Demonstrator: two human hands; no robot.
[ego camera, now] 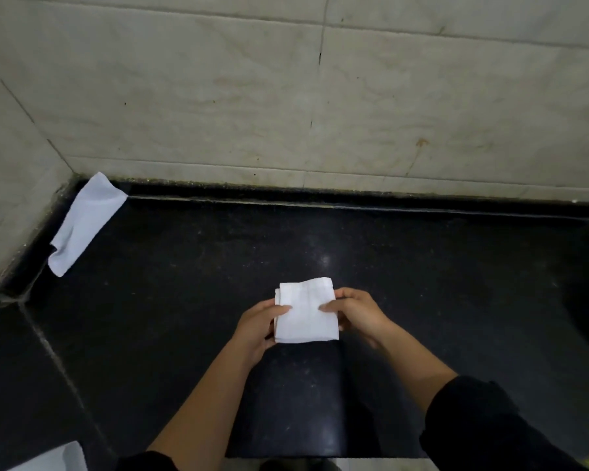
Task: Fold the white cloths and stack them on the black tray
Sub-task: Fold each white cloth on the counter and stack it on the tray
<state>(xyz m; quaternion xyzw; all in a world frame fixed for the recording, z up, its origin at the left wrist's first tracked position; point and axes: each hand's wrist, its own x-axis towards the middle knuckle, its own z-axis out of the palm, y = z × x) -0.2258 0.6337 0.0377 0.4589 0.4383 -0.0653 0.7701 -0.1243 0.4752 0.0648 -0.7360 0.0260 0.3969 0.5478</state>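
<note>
A folded white cloth (306,312), a small thick square, is held between both hands just above the black counter (422,283). My left hand (257,326) grips its left edge, thumb on top. My right hand (356,312) pinches its right edge, thumb lying on the top face. A second white cloth (85,222) lies loosely folded at the far left, leaning against the wall corner. A white cloth corner (53,458) shows at the bottom left edge. No black tray can be told apart from the dark surface.
A beige tiled wall (320,96) rises behind the counter and along the left side, with a raised black ledge (354,198) at its foot. A seam (51,351) runs diagonally across the left of the counter. The counter's front edge is near the bottom.
</note>
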